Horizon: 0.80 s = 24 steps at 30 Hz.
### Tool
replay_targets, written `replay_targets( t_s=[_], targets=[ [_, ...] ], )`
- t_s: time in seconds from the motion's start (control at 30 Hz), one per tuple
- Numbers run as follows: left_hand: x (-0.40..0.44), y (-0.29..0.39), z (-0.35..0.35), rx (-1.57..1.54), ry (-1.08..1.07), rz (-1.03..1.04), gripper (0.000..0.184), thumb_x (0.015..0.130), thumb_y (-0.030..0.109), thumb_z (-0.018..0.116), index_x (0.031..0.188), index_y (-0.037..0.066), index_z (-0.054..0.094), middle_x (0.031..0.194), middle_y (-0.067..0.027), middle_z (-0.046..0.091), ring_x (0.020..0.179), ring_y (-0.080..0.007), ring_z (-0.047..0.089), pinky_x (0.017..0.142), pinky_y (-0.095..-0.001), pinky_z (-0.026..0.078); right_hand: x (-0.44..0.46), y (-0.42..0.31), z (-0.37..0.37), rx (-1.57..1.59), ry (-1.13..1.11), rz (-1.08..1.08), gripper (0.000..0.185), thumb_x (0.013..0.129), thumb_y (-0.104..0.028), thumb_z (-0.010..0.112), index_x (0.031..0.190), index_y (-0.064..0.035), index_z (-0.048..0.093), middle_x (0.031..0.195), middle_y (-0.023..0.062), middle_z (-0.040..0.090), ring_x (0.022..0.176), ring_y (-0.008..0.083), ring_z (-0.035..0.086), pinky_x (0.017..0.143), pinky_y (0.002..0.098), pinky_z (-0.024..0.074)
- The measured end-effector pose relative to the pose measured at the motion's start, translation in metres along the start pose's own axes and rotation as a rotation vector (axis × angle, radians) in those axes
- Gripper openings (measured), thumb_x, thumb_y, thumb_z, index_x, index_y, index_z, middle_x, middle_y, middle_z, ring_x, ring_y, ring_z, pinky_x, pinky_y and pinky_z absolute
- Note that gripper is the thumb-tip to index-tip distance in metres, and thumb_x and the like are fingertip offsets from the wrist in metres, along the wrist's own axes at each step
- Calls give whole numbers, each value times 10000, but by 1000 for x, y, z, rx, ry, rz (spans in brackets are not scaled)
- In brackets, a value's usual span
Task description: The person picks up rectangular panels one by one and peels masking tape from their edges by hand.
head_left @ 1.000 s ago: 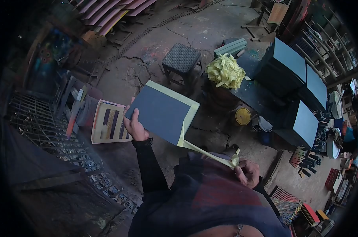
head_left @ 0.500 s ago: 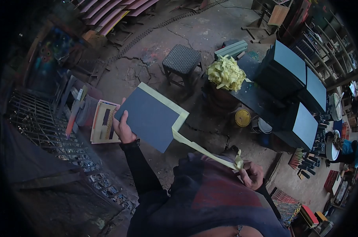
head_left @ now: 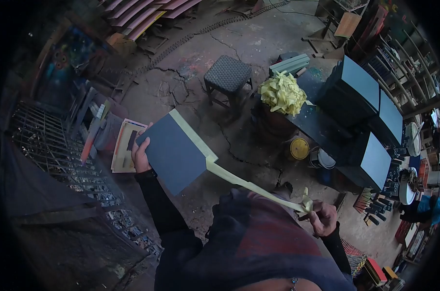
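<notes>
Cracked floor (head_left: pixel 195 53), w/ a dark surface (head_left: pixel 317 119) standing on it, bearing grey-blue boxes (head_left: pixel 359 80) at one end. Woven-top stool (head_left: pixel 228 73): on floor, near the surface's other end. Flat grey board (head_left: pixel 174 157): held tilted above floor, to the person's L; pale-yellow border (head_left: pixel 193 136) along its upper R edge. Crumpled yellow wad (head_left: pixel 283 93): on surface, at end nearest stool. L hand (head_left: pixel 141 154): grip closed on board's L edge, thumb on the visible face. R hand (head_left: pixel 323 219): grip narrow, fingertips pinching bunched end of pale-yellow strip (head_left: pixel 254 187), in front of torso. Strip: stretched btwn board's R corner & R hand, off the board for most of its length. Yellow-topped can (head_left: pixel 299 149): beside surface, below wad in view.
</notes>
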<state>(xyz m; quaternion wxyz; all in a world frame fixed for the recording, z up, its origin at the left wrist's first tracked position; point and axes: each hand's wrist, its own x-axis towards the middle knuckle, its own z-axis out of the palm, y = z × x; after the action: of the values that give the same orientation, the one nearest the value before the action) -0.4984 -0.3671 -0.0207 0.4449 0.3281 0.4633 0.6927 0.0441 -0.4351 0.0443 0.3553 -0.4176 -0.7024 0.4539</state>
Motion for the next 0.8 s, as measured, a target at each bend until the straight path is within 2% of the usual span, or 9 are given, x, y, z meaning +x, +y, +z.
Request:
replay_targets(
  t_s=[0.2, 0.37, 0.4, 0.47, 0.57, 0.6, 0.67, 0.77, 0.8],
  targets=[
    [1, -2, -21, -24, 33, -80, 404, 847, 82, 532, 1203, -105, 490, 1313, -190, 505, 1187, -241, 492, 1041, -335, 331, 0, -4, -9, 61, 29, 45, 130, 865, -45, 556, 766, 29, 516, 811, 187, 650, 654, 241, 672, 562, 320, 541],
    [-1, -18, -47, -12, 121, -83, 386, 838, 76, 557, 1183, -90, 510, 1217, -164, 566, 1143, -241, 518, 1011, -328, 357, -18, 26, -30, 68, 16, 83, 157, 906, -84, 508, 812, 40, 495, 911, 214, 626, 716, 274, 666, 575, 363, 586],
    [0, -29, -74, -9, 196, -83, 385, 835, 72, 565, 1186, -80, 515, 1185, -156, 579, 1119, -242, 532, 993, -331, 374, -5, 4, -24, 320, 169, 183, 133, 900, -33, 482, 818, 69, 507, 878, 186, 622, 754, 260, 669, 594, 355, 579],
    [0, -46, -116, -70, 261, -110, 371, 837, 68, 570, 1187, -49, 530, 1115, -141, 603, 1050, -249, 566, 940, -344, 422, 1, 8, -45, 215, 142, 217, 145, 912, -42, 469, 864, 88, 511, 909, 188, 601, 771, 276, 664, 608, 376, 593],
    [-13, -43, -106, -24, 215, -117, 376, 848, 61, 539, 1205, -56, 528, 1145, -155, 589, 1045, -259, 571, 924, -357, 443, 35, 3, -68, -36, 79, 346, 179, 924, -98, 518, 882, 74, 545, 766, 130, 630, 729, 185, 667, 588, 311, 570],
    [-17, -47, -102, -2, 294, -140, 367, 843, 57, 543, 1190, -61, 539, 1144, -149, 590, 1051, -259, 566, 930, -351, 436, 47, 7, -74, -69, 64, 375, 187, 933, -117, 525, 875, 58, 555, 754, 133, 646, 706, 169, 664, 584, 290, 557],
    [-21, -67, -110, -40, 254, -134, 357, 837, 49, 550, 1175, -67, 548, 1135, -146, 591, 1049, -257, 565, 926, -346, 436, 82, -6, -86, -293, -1, 322, 221, 944, -164, 524, 878, 43, 564, 765, 134, 657, 688, 174, 666, 589, 281, 549],
    [-29, -83, -115, -60, 339, -182, 365, 830, 38, 555, 1180, -67, 545, 1132, -145, 593, 1045, -255, 567, 927, -339, 433, 129, 0, -99, -175, 8, 406, 217, 939, -165, 528, 891, 42, 570, 793, 126, 666, 697, 179, 673, 613, 284, 551],
    [-36, -80, -105, -48, 333, -192, 355, 828, 38, 560, 1169, -64, 549, 1131, -145, 595, 1039, -255, 570, 924, -342, 435, 148, 0, -105, -287, -5, 373, 205, 931, -156, 528, 905, 43, 573, 780, 120, 667, 697, 180, 677, 596, 283, 549]
  ],
)
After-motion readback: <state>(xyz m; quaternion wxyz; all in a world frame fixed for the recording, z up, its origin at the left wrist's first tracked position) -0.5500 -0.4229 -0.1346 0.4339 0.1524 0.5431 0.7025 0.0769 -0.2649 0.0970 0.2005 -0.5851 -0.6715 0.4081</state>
